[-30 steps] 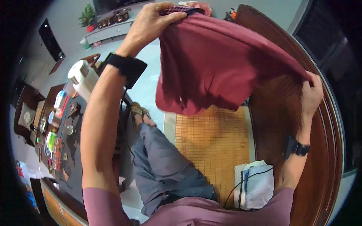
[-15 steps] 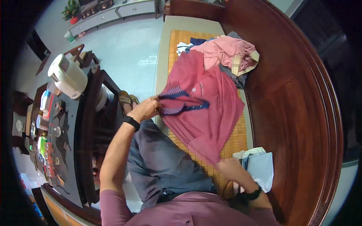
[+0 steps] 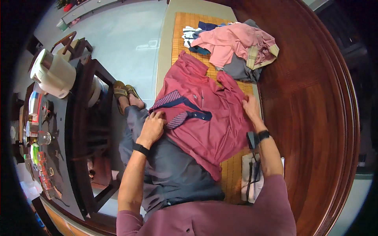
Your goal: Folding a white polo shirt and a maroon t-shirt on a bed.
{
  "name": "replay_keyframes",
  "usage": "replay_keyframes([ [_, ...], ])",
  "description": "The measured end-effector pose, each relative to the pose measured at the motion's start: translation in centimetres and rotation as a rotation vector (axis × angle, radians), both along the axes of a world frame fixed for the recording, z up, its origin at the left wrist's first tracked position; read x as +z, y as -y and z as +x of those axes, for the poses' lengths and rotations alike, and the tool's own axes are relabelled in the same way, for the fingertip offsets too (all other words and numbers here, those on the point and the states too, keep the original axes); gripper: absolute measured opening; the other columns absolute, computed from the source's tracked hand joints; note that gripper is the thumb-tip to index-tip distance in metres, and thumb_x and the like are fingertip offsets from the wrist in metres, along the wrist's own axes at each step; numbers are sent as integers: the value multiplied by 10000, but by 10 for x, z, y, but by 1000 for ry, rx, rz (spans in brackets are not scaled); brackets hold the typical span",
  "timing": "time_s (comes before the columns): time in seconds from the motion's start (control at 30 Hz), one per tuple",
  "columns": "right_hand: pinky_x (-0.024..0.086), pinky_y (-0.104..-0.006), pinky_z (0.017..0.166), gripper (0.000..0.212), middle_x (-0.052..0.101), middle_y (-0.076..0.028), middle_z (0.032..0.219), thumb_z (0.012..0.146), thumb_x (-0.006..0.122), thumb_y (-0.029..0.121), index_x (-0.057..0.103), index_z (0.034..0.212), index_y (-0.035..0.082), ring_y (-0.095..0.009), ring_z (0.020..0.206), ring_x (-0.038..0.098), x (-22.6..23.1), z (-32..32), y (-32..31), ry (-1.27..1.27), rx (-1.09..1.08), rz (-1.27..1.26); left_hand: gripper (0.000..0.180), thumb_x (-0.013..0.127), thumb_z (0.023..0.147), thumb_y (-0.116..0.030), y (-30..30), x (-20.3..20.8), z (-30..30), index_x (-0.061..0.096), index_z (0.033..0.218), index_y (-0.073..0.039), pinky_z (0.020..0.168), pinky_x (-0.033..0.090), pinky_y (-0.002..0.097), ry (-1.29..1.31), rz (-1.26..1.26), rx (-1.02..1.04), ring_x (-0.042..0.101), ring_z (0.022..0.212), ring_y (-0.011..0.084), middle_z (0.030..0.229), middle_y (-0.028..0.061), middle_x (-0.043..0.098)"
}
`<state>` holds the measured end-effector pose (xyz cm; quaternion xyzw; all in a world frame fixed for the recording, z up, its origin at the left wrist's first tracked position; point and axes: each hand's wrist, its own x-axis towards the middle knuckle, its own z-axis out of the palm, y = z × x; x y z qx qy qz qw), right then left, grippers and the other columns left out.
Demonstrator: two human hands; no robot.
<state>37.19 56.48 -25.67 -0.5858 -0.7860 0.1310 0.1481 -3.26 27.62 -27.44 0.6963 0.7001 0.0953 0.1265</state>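
Note:
A dark pink polo shirt [image 3: 226, 129] lies spread over the bamboo mat [image 3: 230, 173], partly creased, its collar to the left. The collar is checked, and the navy placket [image 3: 199, 113] is unbuttoned. At the collar's edge, my left hand [image 3: 154, 126] has its fingers curled on the cloth. My right hand [image 3: 252, 107] pinches the shirt's right edge, below one sleeve. Each wrist wears a dark band.
Past the shirt lies a heap of clothes with a pink garment [image 3: 232, 41] on top. Folded pale cloth [image 3: 250, 173] sits by my right forearm. A wooden backrest [image 3: 307, 110] rises on the right. On the left, a dark table [image 3: 67, 157] holds a white kettle [image 3: 59, 76] and glasses.
The shirt has come down from a lifted, blurred state to lie flatter on the mat. My right hand has moved from its near corner up to the right edge; my left stays by the collar.

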Motion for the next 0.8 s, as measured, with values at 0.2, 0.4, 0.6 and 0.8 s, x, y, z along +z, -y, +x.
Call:
replay_keyframes([
  [0.2,501,-508,1016,636,665,-286,1293,885,768,376,602,1392,28,-470,1202,624,-13,-86,-66,-13,52,2,347,674,762,-83,9,12,7,794,1088,-84,1214,397,491,57,-35,-50,423,1450,475,1528,161,538],
  [0.4,559,-491,915,494,751,-229,1152,872,776,360,720,1232,26,-405,1085,714,17,-83,-80,-266,-343,-588,324,721,854,-300,14,33,10,808,1036,-46,1239,353,491,168,-80,57,401,1466,480,1550,169,524],
  [0.6,475,-469,1050,436,647,-220,1237,909,726,179,642,1302,10,-402,1219,593,-10,29,-67,-204,-534,394,362,705,909,-390,8,26,15,813,1036,-68,1236,328,519,24,-50,-49,407,1483,389,1542,138,526],
  [0.8,383,-524,1171,602,532,-259,1473,882,768,206,564,1409,-3,-450,1392,480,-20,-19,60,-86,275,248,348,664,958,-357,13,26,16,775,1163,-99,1199,363,510,14,-29,-52,429,1465,356,1512,118,546],
])
